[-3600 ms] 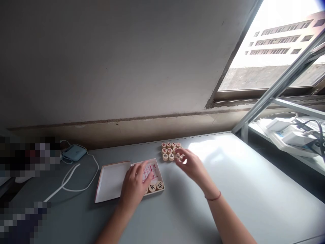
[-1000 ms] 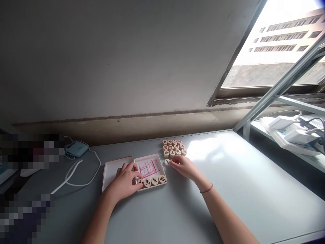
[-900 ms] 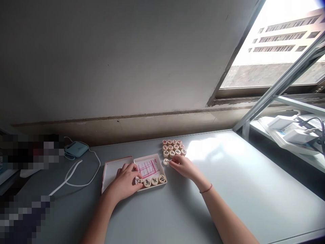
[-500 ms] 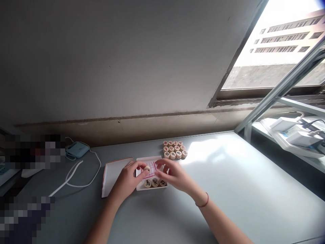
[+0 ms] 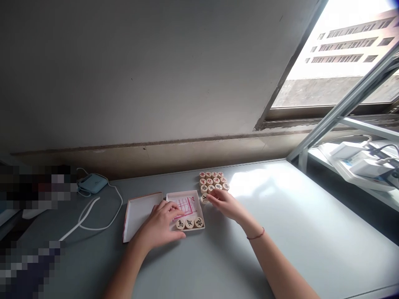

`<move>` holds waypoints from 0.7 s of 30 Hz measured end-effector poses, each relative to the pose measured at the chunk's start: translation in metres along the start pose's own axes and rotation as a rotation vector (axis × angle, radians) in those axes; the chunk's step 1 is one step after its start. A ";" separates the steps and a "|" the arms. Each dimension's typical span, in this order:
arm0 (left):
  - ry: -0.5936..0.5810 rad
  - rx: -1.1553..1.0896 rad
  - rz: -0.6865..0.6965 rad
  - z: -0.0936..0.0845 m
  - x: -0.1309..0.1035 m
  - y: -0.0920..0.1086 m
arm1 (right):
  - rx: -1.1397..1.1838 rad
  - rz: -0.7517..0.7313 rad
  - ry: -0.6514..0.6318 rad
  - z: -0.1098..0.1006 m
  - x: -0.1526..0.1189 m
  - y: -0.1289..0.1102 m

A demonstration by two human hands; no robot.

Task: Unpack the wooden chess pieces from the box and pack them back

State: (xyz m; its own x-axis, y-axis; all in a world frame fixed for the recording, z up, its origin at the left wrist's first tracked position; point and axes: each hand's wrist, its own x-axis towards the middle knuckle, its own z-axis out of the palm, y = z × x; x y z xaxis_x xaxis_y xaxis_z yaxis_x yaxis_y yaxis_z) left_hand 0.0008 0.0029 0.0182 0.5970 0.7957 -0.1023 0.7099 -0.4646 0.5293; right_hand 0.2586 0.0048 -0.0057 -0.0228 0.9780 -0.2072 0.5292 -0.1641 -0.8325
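Observation:
My right hand [image 5: 225, 202] pinches a round wooden Chinese chess piece [image 5: 204, 198] with a black character on it. That piece is at the near left corner of a block of chess pieces [image 5: 210, 181] in rows, red-marked at the back and black-marked in front. My left hand [image 5: 162, 222] has its fingers spread over the left side of a shallow white box [image 5: 201, 212]. In the box, three black-marked pieces [image 5: 189, 223] line the near edge, beyond them a folded paper board with pink lines [image 5: 184, 206]. My left hand holds nothing.
The box lid [image 5: 140, 211] lies upturned left of the box. A light-blue device [image 5: 92, 183] and a white cable [image 5: 116, 205] are farther left. A metal frame with a shelf of white boxes [image 5: 370, 162] stands at the right, by the window.
My left hand has let go of the piece it held over the box, and its fingers have spread. My right hand has moved right and away to the block, now gripping a piece there.

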 end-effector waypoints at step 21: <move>0.008 0.001 -0.067 0.002 0.001 0.008 | -0.547 -0.068 0.197 0.027 0.002 0.002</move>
State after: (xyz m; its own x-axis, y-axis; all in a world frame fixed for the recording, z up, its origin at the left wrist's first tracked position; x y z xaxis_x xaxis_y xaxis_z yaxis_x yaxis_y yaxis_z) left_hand 0.0078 -0.0004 0.0208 0.5449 0.8282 -0.1311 0.7489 -0.4103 0.5204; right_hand 0.2368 0.0028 -0.0216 0.0587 0.9981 -0.0199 0.8943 -0.0614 -0.4433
